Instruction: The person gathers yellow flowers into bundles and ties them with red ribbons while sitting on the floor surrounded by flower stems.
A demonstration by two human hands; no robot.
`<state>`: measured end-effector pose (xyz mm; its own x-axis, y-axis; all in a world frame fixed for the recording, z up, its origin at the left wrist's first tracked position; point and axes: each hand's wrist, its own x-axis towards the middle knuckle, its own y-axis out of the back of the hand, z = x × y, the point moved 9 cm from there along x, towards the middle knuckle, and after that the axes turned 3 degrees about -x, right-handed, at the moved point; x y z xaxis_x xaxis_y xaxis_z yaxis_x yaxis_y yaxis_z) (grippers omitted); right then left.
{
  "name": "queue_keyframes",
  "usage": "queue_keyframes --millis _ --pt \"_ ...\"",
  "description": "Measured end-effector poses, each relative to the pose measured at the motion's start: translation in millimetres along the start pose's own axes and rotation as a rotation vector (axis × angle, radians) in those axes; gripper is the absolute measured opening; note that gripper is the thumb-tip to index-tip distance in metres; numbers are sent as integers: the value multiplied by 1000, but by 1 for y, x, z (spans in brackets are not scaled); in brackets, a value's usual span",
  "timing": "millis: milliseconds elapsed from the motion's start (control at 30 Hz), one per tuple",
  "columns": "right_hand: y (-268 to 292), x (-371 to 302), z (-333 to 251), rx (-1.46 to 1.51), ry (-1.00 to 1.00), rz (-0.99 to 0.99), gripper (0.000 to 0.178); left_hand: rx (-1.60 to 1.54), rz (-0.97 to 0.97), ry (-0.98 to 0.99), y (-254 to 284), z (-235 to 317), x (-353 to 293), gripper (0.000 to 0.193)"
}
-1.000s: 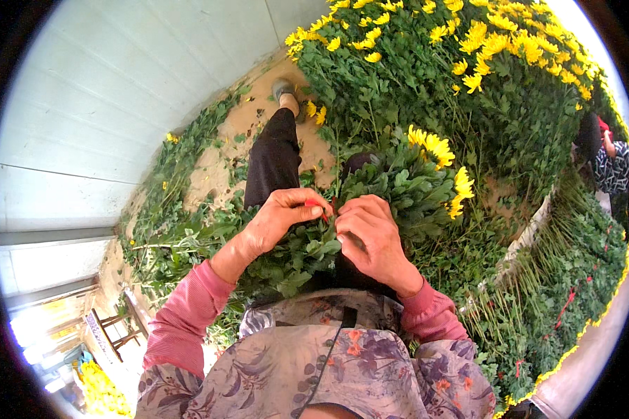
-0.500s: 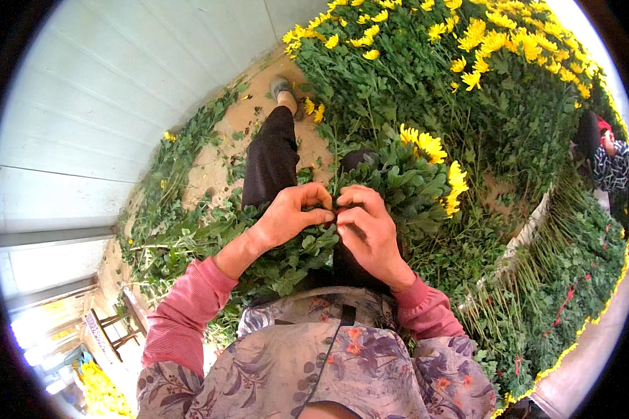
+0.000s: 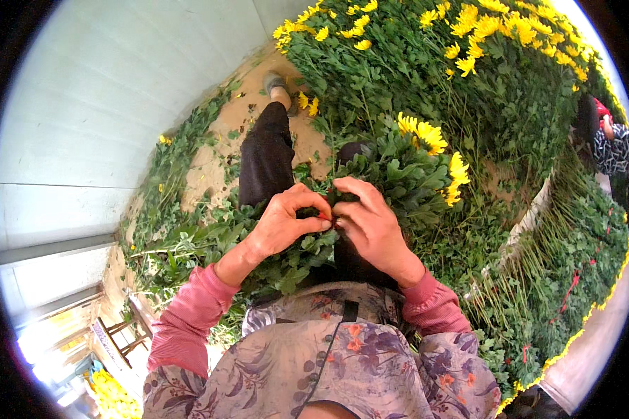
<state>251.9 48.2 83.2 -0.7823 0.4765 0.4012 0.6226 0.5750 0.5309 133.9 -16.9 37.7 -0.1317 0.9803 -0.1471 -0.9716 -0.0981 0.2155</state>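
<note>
Across my lap lies a bundle of chrysanthemums (image 3: 398, 171), its yellow heads to the right and green leaves spilling to both sides. My left hand (image 3: 286, 222) pinches a red tie (image 3: 324, 218) between thumb and forefinger at the middle of the bundle. My right hand (image 3: 374, 227) meets it there, its fingers curled at the same tie. Only a bit of red shows between the fingertips; the rest is hidden by my hands and the leaves.
A tall heap of yellow chrysanthemums (image 3: 426, 77) rises ahead. Bundles with red ties (image 3: 573, 286) are stacked at right, near another person (image 3: 613, 150). Loose leafy stems (image 3: 189, 244) cover the floor at left, beside a pale wall (image 3: 84, 119). A wooden stool (image 3: 122, 335) stands lower left.
My left fingertips have shifted slightly, and more of the red tie shows between them. My right forefinger has lifted and straightened a little. The bundle stays on my lap.
</note>
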Motion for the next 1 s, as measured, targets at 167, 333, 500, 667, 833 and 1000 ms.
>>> queue_keyframes --millis 167,333,500,667,833,1000 --pt "-1 -1 4 103 -2 -52 20 -144 7 16 1 -3 -1 10" --pt "1 5 -4 38 -37 8 22 -179 -29 31 1 -7 -2 11" --pt "-2 3 1 22 40 -2 26 -166 9 9 3 -4 -2 13" --pt "-4 5 -2 -8 34 7 25 -263 54 51 4 -9 -5 12" --pt "0 4 0 -19 -10 63 28 -316 74 19 2 -8 -6 13" --pt "-3 5 1 -45 15 75 24 -329 184 122 4 -4 -7 15"
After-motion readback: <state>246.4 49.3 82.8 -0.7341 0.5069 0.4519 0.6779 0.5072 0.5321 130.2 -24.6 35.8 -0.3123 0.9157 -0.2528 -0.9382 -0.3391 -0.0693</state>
